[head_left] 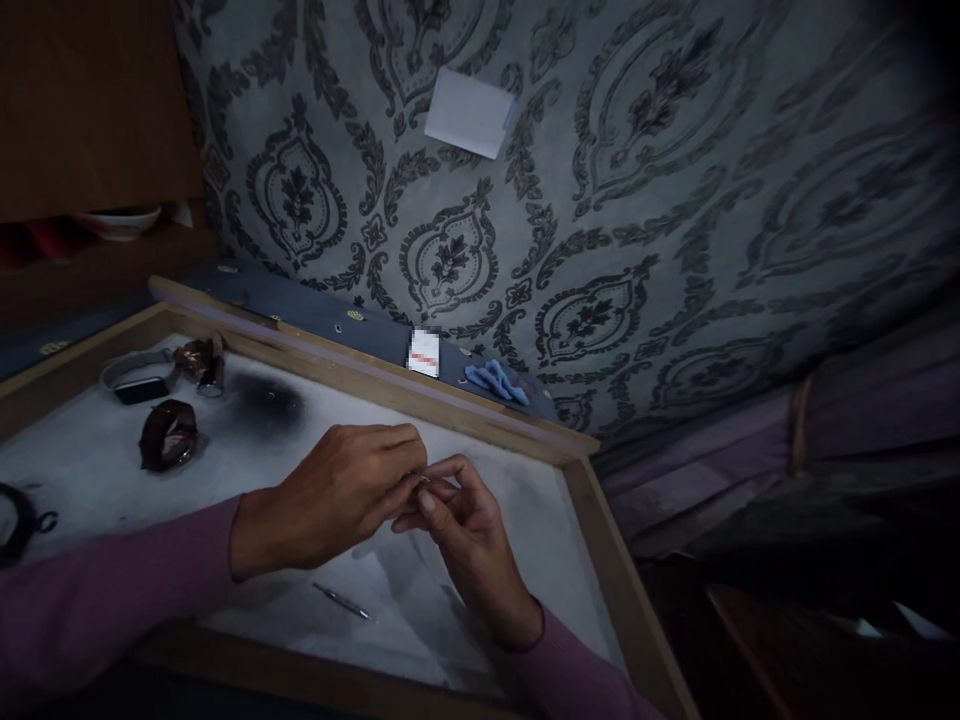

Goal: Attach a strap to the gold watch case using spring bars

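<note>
My left hand [337, 490] and my right hand [472, 540] meet over the white surface of a wood-framed tray [540, 500]. Between the thumb and fingers of my right hand is a small gold-coloured piece [424, 481], too small and dark to name. The fingertips of my left hand are pinched together right beside it; whatever they grip is hidden behind the hand. Below the hands lies a thin metal spring bar tool [345, 602], touched by neither hand.
At the tray's left are a dark-strapped watch [169, 436], a smartwatch [140, 382], a watch with a metal band [212, 372] and a black strap [19, 520]. Behind the tray's raised rim sit a small white card [424, 353] and a blue cloth [498, 381], near the patterned wall.
</note>
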A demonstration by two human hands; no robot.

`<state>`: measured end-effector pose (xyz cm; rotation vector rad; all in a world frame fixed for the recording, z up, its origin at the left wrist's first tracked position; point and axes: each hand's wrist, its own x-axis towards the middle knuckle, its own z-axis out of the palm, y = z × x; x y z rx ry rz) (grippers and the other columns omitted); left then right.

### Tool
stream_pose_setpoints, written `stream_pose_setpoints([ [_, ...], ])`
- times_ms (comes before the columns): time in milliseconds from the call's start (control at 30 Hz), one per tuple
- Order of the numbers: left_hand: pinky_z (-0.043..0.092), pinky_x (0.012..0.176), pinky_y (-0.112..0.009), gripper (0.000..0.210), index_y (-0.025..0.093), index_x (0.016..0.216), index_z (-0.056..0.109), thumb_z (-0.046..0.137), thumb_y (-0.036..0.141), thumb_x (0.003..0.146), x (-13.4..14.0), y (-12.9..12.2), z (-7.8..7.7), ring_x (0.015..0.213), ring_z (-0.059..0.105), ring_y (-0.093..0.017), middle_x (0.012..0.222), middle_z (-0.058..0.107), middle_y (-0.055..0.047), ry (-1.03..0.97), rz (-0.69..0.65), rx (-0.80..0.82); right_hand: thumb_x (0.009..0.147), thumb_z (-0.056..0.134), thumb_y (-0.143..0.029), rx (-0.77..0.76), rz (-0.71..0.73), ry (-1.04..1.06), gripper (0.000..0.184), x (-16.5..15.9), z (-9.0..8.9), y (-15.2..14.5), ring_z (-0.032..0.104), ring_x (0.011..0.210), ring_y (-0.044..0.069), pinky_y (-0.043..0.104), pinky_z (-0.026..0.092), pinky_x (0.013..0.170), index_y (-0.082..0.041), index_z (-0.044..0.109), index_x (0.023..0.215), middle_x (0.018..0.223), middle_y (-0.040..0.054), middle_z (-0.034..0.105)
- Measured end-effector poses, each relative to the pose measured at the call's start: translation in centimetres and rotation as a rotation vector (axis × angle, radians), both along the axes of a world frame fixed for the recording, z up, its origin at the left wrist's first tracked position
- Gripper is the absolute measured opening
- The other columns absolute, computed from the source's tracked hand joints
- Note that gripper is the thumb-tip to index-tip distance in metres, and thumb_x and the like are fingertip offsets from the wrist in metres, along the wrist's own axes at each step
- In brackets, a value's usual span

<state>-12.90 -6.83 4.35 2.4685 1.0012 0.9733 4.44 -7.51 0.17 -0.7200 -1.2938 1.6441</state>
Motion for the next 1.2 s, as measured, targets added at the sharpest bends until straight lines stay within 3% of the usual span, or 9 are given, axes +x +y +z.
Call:
stream_pose_setpoints([
  [233, 0.039, 0.057, -0.024, 0.022, 0.015, 0.080, 0.055, 0.040, 0.016, 0.096, -0.4, 0.1, 0.3, 0.065, 0.054, -0.012, 0.080, 0.059, -0.002, 0.159, -0.034, 0.085, 0.087, 0.066, -0.033, 0.020, 0.012, -0.010, 0.020, -0.1, -0.1, 0.1, 0.071, 0.074, 0.017, 0.033, 0.058, 0.069, -0.022, 0.050, 0.092, 0.080, 0.0001, 0.069],
  [700, 0.035, 0.055, -0.027, 0.017, 0.015, 0.080, 0.053, 0.043, 0.015, 0.093, -0.3, 0.1, 0.2, 0.062, 0.051, -0.013, 0.081, 0.060, -0.002, 0.242, -0.011, 0.142, 0.088, 0.065, -0.031, 0.042, 0.019, -0.012, 0.019, -0.2, 0.0, 0.1, 0.071, 0.072, 0.016, 0.029, 0.056, 0.063, -0.021, 0.049, 0.090, 0.077, -0.0008, 0.069],
  [1200, 0.039, 0.061, -0.029, 0.020, 0.015, 0.080, 0.053, 0.038, 0.015, 0.093, 0.2, 0.0, -1.0, 0.065, 0.052, -0.016, 0.079, 0.058, -0.003, 0.175, 0.005, 0.115, 0.089, 0.062, -0.034, 0.095, -0.025, -0.077, 0.018, -0.1, -0.4, -0.2, 0.071, 0.066, 0.016, 0.026, 0.057, 0.055, -0.019, 0.052, 0.088, 0.075, -0.0004, 0.069],
])
